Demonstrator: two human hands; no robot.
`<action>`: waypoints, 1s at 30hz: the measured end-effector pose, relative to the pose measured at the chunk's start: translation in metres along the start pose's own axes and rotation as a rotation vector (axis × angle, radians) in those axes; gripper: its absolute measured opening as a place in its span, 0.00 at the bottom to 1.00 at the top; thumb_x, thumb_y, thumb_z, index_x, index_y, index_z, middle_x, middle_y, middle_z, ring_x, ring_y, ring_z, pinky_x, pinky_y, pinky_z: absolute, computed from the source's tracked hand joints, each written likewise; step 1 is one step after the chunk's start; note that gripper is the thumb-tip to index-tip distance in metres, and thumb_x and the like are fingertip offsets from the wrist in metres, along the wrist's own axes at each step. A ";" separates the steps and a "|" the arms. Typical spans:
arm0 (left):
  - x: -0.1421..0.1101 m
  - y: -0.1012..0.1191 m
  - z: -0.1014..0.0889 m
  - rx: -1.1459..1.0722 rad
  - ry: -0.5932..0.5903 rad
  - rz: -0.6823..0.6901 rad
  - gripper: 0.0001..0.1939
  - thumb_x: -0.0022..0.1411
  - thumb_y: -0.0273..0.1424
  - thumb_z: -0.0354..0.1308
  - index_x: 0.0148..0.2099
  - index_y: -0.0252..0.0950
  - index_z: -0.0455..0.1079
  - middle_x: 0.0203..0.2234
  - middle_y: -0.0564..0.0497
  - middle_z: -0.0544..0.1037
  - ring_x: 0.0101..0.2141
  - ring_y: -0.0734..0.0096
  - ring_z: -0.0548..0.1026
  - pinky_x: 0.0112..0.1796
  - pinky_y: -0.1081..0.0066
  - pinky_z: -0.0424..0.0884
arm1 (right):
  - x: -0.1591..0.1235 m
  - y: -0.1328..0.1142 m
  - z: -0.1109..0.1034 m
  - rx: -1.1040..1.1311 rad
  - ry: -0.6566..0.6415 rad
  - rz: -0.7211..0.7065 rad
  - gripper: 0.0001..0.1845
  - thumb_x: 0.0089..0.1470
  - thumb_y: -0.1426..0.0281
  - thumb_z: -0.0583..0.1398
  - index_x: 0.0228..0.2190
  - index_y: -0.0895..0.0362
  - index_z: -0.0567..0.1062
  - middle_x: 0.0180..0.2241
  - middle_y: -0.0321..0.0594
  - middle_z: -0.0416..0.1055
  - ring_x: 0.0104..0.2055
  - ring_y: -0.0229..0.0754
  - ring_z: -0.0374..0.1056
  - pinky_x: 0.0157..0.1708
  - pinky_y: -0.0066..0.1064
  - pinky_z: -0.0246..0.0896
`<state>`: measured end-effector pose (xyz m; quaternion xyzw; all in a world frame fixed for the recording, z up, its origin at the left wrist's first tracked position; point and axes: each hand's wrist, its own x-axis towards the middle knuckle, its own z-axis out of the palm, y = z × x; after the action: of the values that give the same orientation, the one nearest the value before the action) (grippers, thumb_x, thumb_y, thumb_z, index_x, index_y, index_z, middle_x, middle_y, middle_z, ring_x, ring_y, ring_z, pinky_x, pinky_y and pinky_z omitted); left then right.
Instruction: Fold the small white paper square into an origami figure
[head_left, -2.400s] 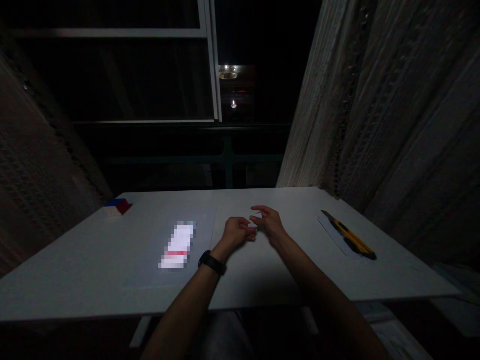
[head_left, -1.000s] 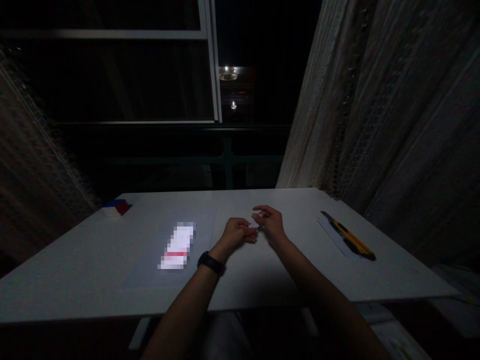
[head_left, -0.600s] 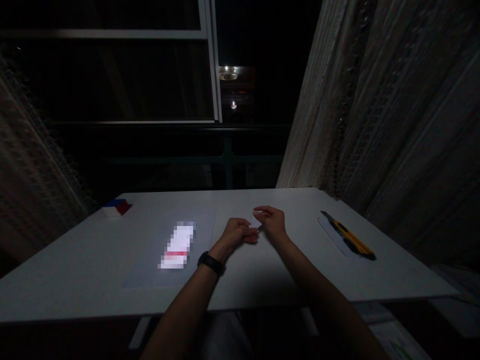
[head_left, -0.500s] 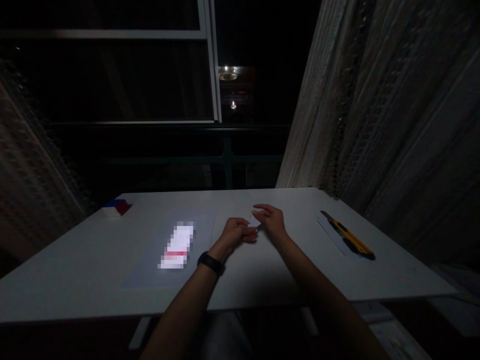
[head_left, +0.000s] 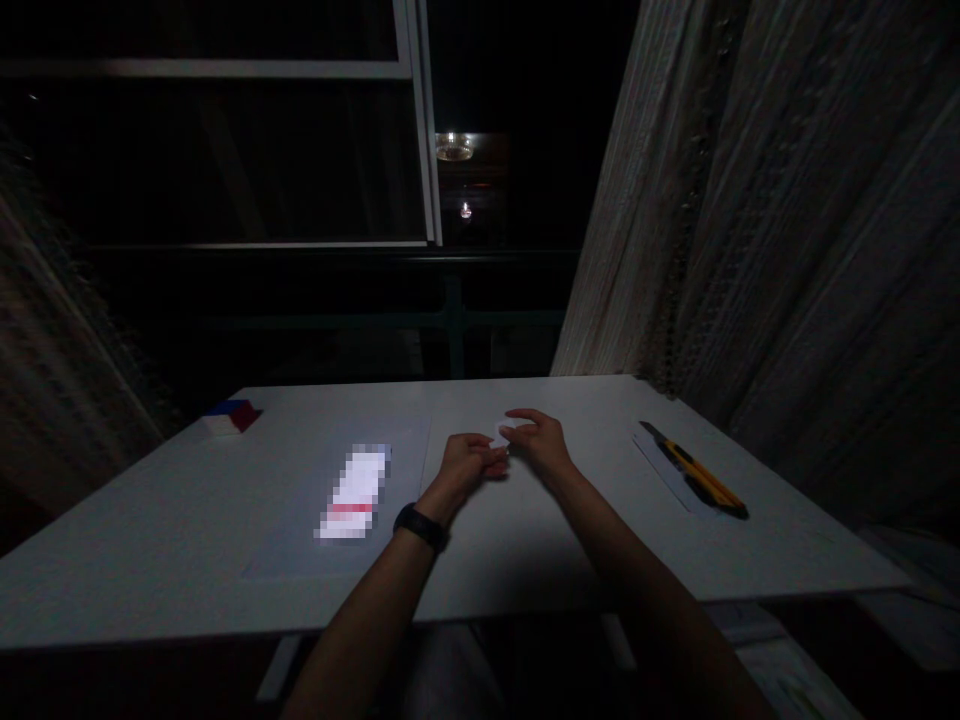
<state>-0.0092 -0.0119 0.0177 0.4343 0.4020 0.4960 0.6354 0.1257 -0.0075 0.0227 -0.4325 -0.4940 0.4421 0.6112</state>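
Observation:
Between my two hands, just above the white table (head_left: 510, 560), is a small piece of white paper (head_left: 501, 432). My left hand (head_left: 466, 464) pinches its lower left side, a dark band around that wrist. On the upper right side, my right hand (head_left: 541, 440) has its fingers closed on the same paper. My fingers cover much of it, and dim light hides its folds. To the right lies a yellow and black utility knife (head_left: 701, 475), resting partly over a strip of white paper (head_left: 664, 475).
A lit, blurred-out screen (head_left: 358, 490) glows on a pale sheet (head_left: 285, 555) at the left. Near the far left edge sits a colored cube (head_left: 231, 416) with blue, red and white faces. Curtains (head_left: 622, 200) and a dark window stand behind the table.
The small paper has tilted and shifted slightly to the left between my fingers. Both hands have barely moved, and the other things on the table lie as before.

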 end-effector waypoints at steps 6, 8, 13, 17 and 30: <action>-0.002 0.000 0.003 -0.017 -0.080 0.039 0.13 0.43 0.27 0.67 0.29 0.28 0.65 0.21 0.48 0.74 0.23 0.71 0.75 0.29 0.71 0.74 | 0.002 0.001 0.000 -0.018 0.111 -0.057 0.24 0.29 0.62 0.68 0.32 0.60 0.74 0.16 0.35 0.71 0.18 0.36 0.64 0.20 0.27 0.58; -0.003 0.002 0.002 -0.021 -0.119 0.039 0.15 0.46 0.33 0.66 0.29 0.28 0.66 0.22 0.47 0.74 0.24 0.71 0.75 0.31 0.70 0.74 | 0.002 0.000 0.000 0.014 0.147 -0.051 0.24 0.29 0.62 0.68 0.32 0.60 0.74 0.16 0.36 0.71 0.18 0.37 0.65 0.21 0.28 0.59; -0.002 0.002 -0.001 0.038 -0.122 -0.009 0.25 0.51 0.49 0.55 0.31 0.28 0.67 0.23 0.42 0.76 0.22 0.68 0.75 0.24 0.69 0.72 | 0.002 -0.001 0.000 0.075 0.173 -0.042 0.25 0.29 0.62 0.69 0.32 0.60 0.74 0.19 0.38 0.72 0.21 0.39 0.68 0.24 0.30 0.62; 0.000 -0.002 -0.002 0.199 -0.183 0.025 0.24 0.49 0.48 0.58 0.29 0.28 0.68 0.22 0.44 0.76 0.20 0.72 0.73 0.18 0.76 0.64 | 0.000 0.000 0.001 0.054 0.168 -0.049 0.24 0.30 0.62 0.68 0.33 0.60 0.74 0.17 0.36 0.71 0.19 0.37 0.66 0.23 0.29 0.61; -0.004 0.002 -0.004 0.221 -0.255 0.141 0.22 0.54 0.47 0.53 0.27 0.29 0.69 0.17 0.48 0.73 0.16 0.79 0.66 0.19 0.76 0.56 | -0.004 -0.006 0.005 0.168 0.106 -0.009 0.23 0.31 0.63 0.68 0.33 0.58 0.73 0.19 0.34 0.72 0.21 0.35 0.67 0.25 0.28 0.63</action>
<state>-0.0141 -0.0150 0.0188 0.5879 0.3386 0.4330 0.5935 0.1210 -0.0123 0.0288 -0.4004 -0.4242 0.4557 0.6724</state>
